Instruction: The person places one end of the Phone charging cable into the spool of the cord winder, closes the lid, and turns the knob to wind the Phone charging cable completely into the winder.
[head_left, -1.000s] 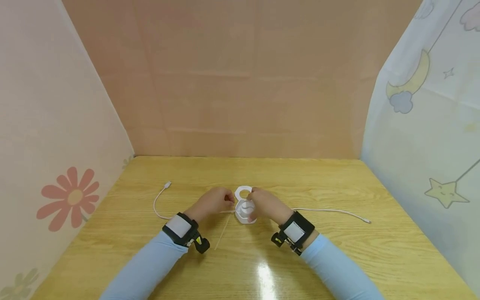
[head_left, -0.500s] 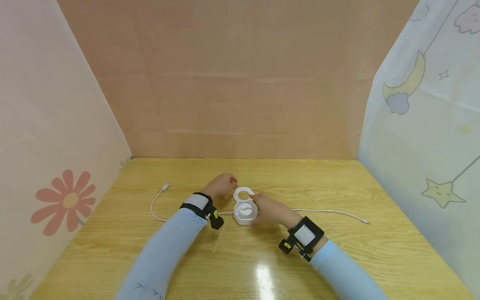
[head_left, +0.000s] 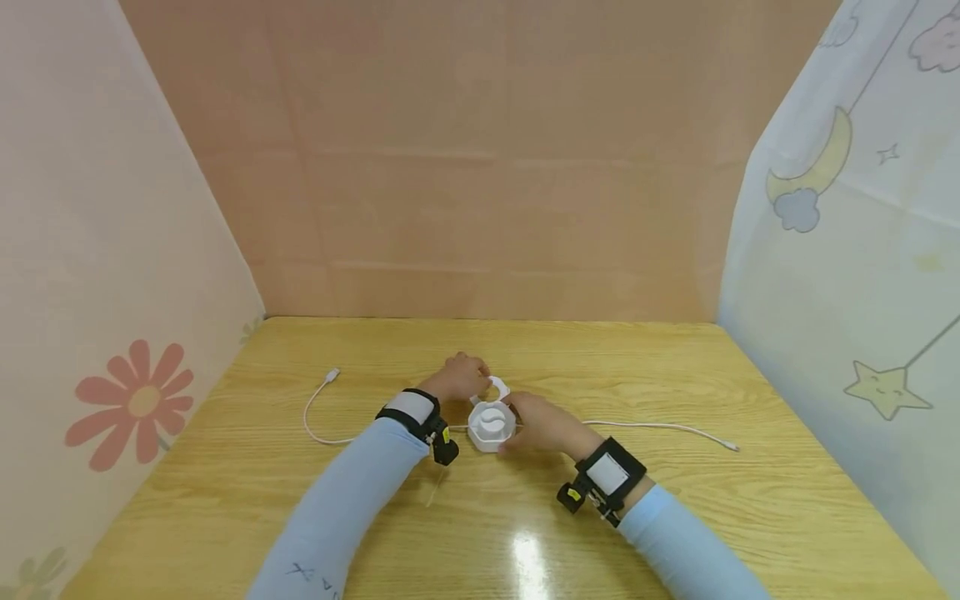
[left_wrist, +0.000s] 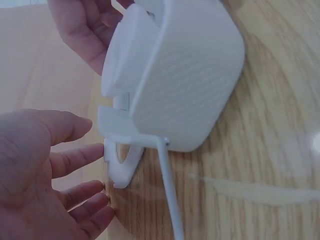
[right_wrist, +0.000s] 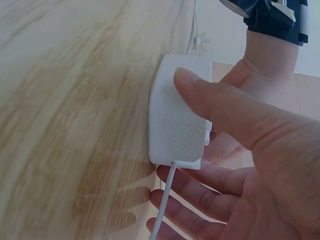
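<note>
- Wood-grain bench (head_left: pixel 675 517), walled by a plain peach backdrop and cartoon-print sheets on both sides: we see two hands meeting at its middle.
- Our right hand (head_left: pixel 542 422) makes the steadying grip: thumb laid across the textured side of the white winder box (head_left: pixel 491 425), remaining fingers curled below it, as the right wrist view shows (right_wrist: pixel 181 117).
- Our left hand (head_left: pixel 459 377) sits just behind the box, fingers bent over the hinged ring lid (head_left: pixel 498 385); the left wrist view shows fingertips (left_wrist: pixel 95 151) touching the lid's edge (left_wrist: pixel 120 160), yet we cannot tell if they truly pinch it.
- The lid lies on the far side of the box, away from us, so the left hand is the nearer one to it, the right being nearer the body.
- The box rests on the bench, open face up.
- A white cable (head_left: pixel 660 427) runs through the box, its long axis left to right: one end (head_left: pixel 333 374) curls off at far left, the other (head_left: pixel 733 447) trails well right.
- A thin pale strip (head_left: pixel 435 492) lies near the left wrist.
</note>
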